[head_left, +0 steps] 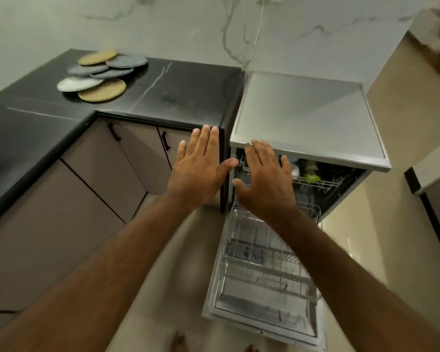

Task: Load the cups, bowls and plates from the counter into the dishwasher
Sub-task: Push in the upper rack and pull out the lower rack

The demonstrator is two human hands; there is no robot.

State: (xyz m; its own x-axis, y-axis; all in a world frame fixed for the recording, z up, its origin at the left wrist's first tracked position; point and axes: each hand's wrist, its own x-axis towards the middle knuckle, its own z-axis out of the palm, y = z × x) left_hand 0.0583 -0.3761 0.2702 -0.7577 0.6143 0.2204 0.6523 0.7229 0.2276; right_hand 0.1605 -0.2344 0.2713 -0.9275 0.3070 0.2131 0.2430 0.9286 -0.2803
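Marble wall (137,21) backs the black worktop (163,92), where the plates (99,74) lie at far left, well apart from the open dishwasher (308,118) at right. Its lower rack (264,262) is bare, so we judge most loading is left. Our left hand (198,171) and right hand (267,184) hover spread, holding nothing.

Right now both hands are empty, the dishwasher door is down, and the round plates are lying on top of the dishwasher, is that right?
Not quite. The round plates lie on the black counter, left of the dishwasher, not on top of it, as the head view shows. The rest holds: the left hand and right hand are empty, and the door is down.
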